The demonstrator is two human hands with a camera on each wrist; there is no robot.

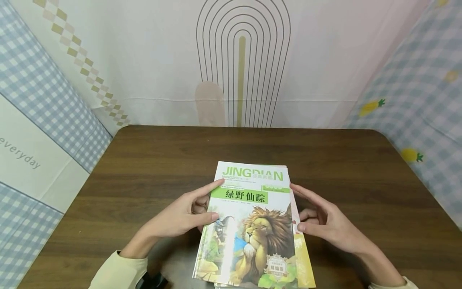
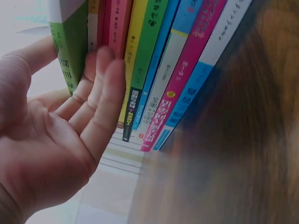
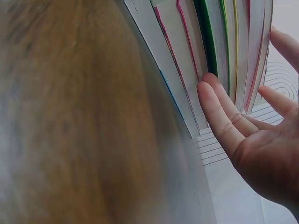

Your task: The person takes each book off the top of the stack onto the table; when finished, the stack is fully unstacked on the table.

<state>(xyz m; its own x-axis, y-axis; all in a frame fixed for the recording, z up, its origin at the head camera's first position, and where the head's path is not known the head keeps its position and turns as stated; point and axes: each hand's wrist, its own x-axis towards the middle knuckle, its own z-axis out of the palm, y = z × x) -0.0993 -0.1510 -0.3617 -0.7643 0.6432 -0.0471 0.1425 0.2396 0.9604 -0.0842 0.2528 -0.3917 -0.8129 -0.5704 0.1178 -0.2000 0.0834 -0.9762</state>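
Note:
A stack of several books (image 2: 154,60) lies on the table, with spines toward my left hand and page edges toward my right. On top is a white and green book (image 1: 249,233) with a lion on its cover. My left hand (image 1: 177,216) is at the left side, thumb on the cover's edge, with its other fingers lying along the spines in the left wrist view. My right hand (image 1: 333,226) touches the opposite side, its long fingers extended against the page edges (image 3: 219,46). A yellow-cornered book (image 1: 304,261) sticks out beneath the top one at the right.
The brown wooden table (image 1: 361,168) reaches out on both sides of the stack and behind it. A printed cloth (image 1: 155,60) hangs along the table's back edge. Checked cloths (image 1: 433,108) hang at the sides. A dark object (image 1: 153,281) shows beside the left sleeve.

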